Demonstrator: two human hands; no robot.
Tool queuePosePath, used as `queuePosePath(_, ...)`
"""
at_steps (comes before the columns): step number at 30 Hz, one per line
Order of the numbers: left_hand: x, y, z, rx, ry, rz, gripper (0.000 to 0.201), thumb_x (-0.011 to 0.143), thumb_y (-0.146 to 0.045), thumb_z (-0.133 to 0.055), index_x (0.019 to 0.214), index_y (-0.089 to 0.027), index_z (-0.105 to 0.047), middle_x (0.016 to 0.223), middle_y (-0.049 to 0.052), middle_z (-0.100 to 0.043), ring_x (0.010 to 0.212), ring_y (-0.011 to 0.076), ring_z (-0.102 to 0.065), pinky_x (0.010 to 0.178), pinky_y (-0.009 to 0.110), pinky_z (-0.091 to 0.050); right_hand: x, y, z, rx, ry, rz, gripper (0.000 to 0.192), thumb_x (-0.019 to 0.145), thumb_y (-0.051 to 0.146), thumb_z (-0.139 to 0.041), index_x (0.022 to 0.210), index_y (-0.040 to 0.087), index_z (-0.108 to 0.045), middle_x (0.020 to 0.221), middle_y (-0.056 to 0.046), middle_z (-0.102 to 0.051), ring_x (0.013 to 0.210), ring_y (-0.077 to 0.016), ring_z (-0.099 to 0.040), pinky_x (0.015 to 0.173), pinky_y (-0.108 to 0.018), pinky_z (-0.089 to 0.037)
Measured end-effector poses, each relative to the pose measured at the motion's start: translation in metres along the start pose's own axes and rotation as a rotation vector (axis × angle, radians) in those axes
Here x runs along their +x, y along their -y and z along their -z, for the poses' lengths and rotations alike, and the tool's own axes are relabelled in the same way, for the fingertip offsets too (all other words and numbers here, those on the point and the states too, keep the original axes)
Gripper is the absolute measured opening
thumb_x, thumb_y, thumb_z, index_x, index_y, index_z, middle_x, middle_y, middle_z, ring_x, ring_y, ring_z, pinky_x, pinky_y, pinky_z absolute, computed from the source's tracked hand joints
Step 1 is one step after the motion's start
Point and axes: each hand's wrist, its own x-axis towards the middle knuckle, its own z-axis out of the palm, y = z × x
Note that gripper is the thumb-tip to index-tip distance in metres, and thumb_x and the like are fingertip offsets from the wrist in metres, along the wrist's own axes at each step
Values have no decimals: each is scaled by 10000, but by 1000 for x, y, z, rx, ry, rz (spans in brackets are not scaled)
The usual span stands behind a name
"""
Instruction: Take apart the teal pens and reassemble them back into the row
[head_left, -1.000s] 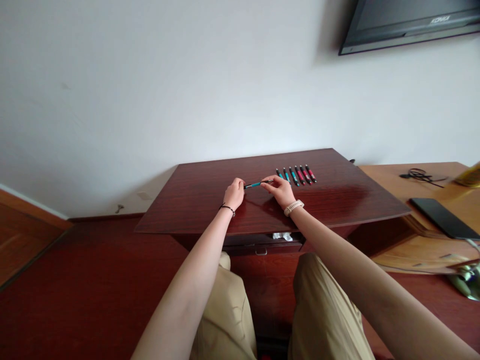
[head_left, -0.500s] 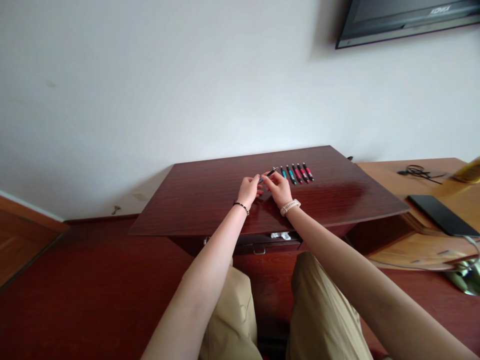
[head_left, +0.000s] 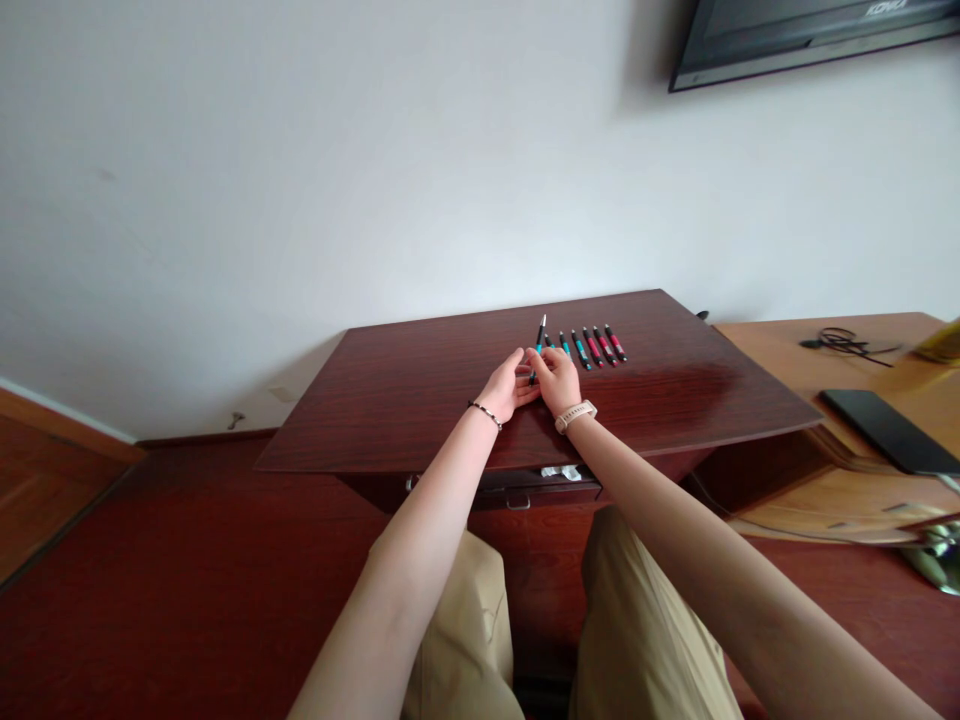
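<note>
A black and blue pen [head_left: 540,335] stands nearly upright, its silvery end pointing up, pinched in the fingertips of my right hand [head_left: 559,383]. My left hand [head_left: 504,388] is beside it, thumb raised and fingers stretched out under the pen's lower end; whether they touch the pen I cannot tell. Just right of the hands, several pens lie side by side in a row on the dark red desk [head_left: 405,400]. The left ones are blue and black, like the blue pen [head_left: 580,350]; the right ones are pink and black, like the pink pen [head_left: 616,343].
To the right, a lower wooden table [head_left: 757,345] holds a coiled black cable [head_left: 844,343], a flat black device [head_left: 889,428] and a yellow object [head_left: 941,343]. Under the desktop, something white [head_left: 561,472] lies in an open compartment. A television [head_left: 810,45] hangs on the wall.
The pen has swung from a slant to nearly upright in my right hand. My left hand has let go of its end, its fingers spreading open.
</note>
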Motion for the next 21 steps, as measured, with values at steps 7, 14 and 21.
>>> queuePosePath(7,-2,-11,6,-125,84,84,487,994,-672,-604,951,-186,-617,813,80,-666,733,200,-690,701,326,-610,1,-4,-5,-22,83,57,484,1040,598,-556,710,247,-505,830,-46,-588,771,-211,-559,737,-350,-455)
queuePosePath(14,0,-13,7,-139,82,159,537,965,-726,-618,852,-204,-562,753,33,-611,720,208,-665,787,401,-618,-2,1,-4,27,232,15,483,1036,662,-521,789,251,-582,792,-45,-673,747,-220,-611,724,-345,-471)
queuePosePath(21,0,-14,7,-162,63,141,447,996,-610,-662,839,-201,-572,720,7,-563,685,181,-630,789,381,-618,-3,4,-2,44,257,-19,523,1010,713,-534,797,242,-611,763,-50,-727,722,-220,-652,702,-334,-491)
